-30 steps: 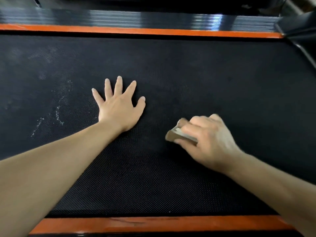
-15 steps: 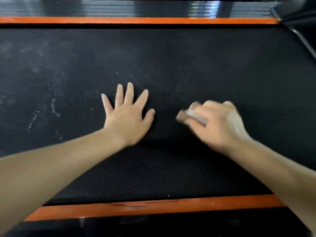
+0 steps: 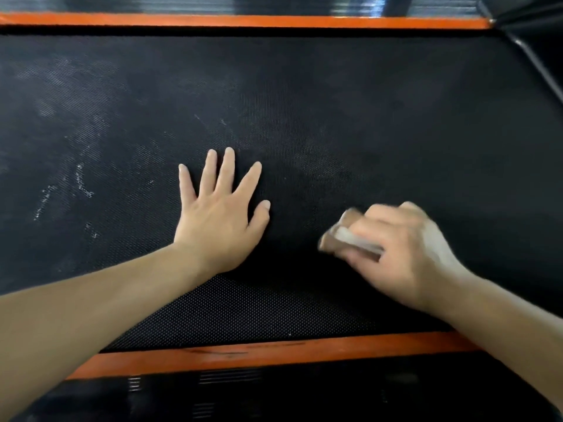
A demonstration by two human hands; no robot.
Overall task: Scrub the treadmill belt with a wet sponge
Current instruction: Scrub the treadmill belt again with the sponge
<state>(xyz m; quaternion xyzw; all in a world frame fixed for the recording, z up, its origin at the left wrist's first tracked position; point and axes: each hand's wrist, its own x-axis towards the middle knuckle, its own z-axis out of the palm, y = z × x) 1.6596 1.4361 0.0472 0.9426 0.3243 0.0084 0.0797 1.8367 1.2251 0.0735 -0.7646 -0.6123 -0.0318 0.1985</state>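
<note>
The black textured treadmill belt [image 3: 335,102] fills most of the view. My left hand [image 3: 221,213] lies flat on it with fingers spread, palm down, left of centre. My right hand [image 3: 402,251] grips a small brown and white sponge [image 3: 342,236] and holds it against the belt to the right of the left hand. The sponge is blurred and its far end is hidden under my fingers. White streaks and smears [image 3: 80,181] mark the belt on the left.
An orange side rail [image 3: 243,21] runs along the far edge of the belt and another orange rail [image 3: 274,351] along the near edge. A dark frame part [image 3: 536,47] slants in at the top right.
My right hand moved the sponge away from me, then back toward me and rightward. The left hand stayed flat on the belt. The view shifted slightly.
</note>
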